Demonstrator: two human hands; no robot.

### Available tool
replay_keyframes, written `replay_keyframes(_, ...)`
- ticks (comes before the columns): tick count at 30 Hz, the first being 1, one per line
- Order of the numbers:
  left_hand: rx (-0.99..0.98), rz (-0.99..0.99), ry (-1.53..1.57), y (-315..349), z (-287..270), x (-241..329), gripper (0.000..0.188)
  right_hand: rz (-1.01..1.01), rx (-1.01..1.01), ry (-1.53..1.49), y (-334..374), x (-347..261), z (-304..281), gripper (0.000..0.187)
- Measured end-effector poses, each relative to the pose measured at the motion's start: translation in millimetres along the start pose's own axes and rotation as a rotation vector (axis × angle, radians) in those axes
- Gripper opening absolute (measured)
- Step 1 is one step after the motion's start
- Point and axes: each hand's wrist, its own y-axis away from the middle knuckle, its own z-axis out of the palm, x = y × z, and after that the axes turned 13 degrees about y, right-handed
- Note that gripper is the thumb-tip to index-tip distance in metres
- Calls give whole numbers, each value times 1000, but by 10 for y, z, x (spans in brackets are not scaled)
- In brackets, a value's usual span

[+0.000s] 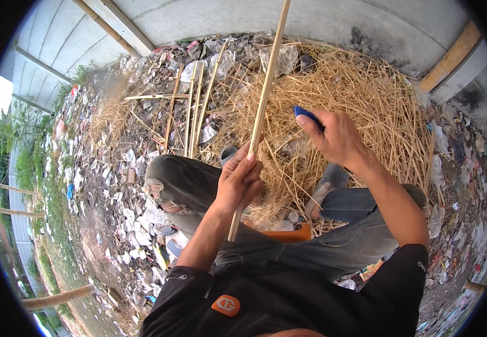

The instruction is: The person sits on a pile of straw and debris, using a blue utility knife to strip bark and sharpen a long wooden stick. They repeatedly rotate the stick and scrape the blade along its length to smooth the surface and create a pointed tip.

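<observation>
My left hand point(240, 177) is closed around a long, pale bamboo strip point(267, 84). The strip slants up and slightly right, its lower end just below my fist and its upper end past the picture's top edge. To the right, my right hand point(339, 137) grips a small blue tool point(309, 117), with the thumb lying along it. Most of that tool is hidden in the fist, so its kind does not show. It is apart from the strip. Under both hands spreads a heap of straw-coloured shavings point(361, 95).
Several loose strips point(198, 106) lie on the ground ahead, left of the heap. Litter point(136, 224) covers the soil around me. A grey wall point(333, 25) with wooden posts point(451, 56) closes the far side. Something orange point(288, 233) shows between my legs.
</observation>
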Motion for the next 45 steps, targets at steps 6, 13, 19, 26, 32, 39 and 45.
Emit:
replay_keyframes(6,-33,11,-31,-119,156,-223,42,-62,-116,-53,235,-425,-9,64)
replay_keyframes(13,53,-21,-157,-75,208,-266,40,-2,-130,134,163,-296,-74,61)
replay_keyframes(19,102,-106,-124,189,159,-400,41,276,-94,88,-106,229,42,68)
replay_keyframes(26,7,-376,-209,1036,-77,-431,51,750,194,135,-234,1861,-516,69)
replay_keyframes(32,35,-284,-219,1516,-644,-321,53,651,538,-710,-102,1858,-958,53)
replay_keyframes(39,117,15,-149,1061,-612,-276,52,89,260,-1463,-147,1180,-989,42)
replay_keyframes(45,22,61,-187,1000,-557,-248,52,-206,51,-1781,-64,883,-1001,54)
